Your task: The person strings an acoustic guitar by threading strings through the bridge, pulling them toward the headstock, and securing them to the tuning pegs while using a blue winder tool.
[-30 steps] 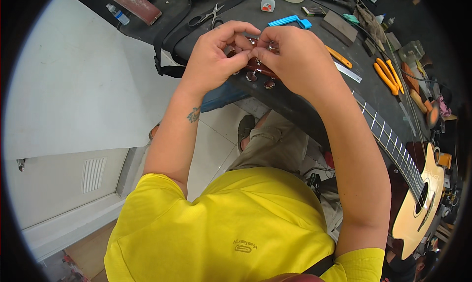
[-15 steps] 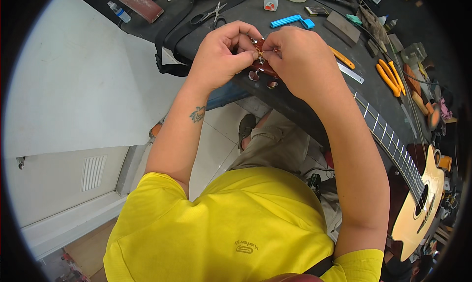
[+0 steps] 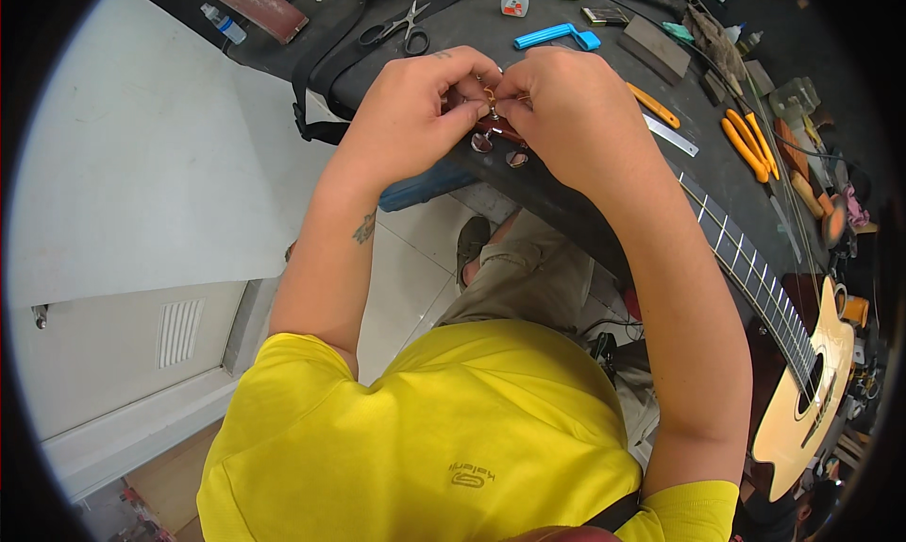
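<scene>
reddish-brown wood is all that shows of the guitar headstock [image 3: 498, 129] between the two hands, with its small round silver tuner buttons [image 3: 483, 143] hanging just below the fingers at the near edge of the dark work surface [image 3: 566, 178]. the left hand [image 3: 408, 117] and the right hand [image 3: 566, 108] meet knuckle to knuckle over it, and a thin coppery wire end [image 3: 490, 93] stands up right between the fingertips.

to do this bit well, it looks wise to keep the headstock pinned against the surface edge with the heel of one hand while the other guides the wire, keeping the pull short and steady so the fine end does not slip out or kink. working close to the post, not far up the wire, should give more control.

the left grip is pressed together, thumb and forefinger pinching at the wire and the top of the headstock. the right grip is also closed, fingers curled in tight on the same spot; exactly which part its tips hold is hidden by the knuckles.

away to the right of the grip the dark fretboard neck with pale frets [image 3: 755, 268] runs down to the light wooden guitar body [image 3: 802, 419]. beyond the hands lie black-handled scissors [image 3: 401, 30] and a blue plastic tool [image 3: 557, 37].
</scene>
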The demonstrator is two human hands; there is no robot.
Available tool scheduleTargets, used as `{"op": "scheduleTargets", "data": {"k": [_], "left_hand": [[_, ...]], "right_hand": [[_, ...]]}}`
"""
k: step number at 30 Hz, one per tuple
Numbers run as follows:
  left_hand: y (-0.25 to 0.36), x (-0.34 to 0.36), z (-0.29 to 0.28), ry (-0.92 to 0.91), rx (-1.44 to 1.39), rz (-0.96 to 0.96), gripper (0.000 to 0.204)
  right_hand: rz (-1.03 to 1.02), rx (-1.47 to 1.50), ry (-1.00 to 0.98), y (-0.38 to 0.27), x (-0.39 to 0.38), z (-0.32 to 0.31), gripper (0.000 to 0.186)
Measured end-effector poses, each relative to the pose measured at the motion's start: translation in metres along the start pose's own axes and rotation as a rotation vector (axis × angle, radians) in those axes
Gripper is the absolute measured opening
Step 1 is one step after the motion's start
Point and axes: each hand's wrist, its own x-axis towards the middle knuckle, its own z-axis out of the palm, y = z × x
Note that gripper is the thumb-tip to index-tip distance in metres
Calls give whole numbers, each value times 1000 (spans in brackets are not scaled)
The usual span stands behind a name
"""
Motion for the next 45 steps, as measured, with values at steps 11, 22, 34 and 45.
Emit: {"op": "scheduleTargets", "data": {"k": [11, 22, 34, 45], "left_hand": [[7, -10, 12, 171, -487, -147, 13], [8, -1, 5, 224, -825, -247, 17], [10, 6, 5, 107, -462, -261, 45], [2, -2, 1, 160, -385, -236, 12]], "right_hand": [[323, 566, -55, -6, 5, -18, 27], [222, 553, -8, -5, 3, -19, 25], [217, 433, -15, -9, 3, -18, 22], [192, 460, 50, 0, 2, -11, 19]]}}
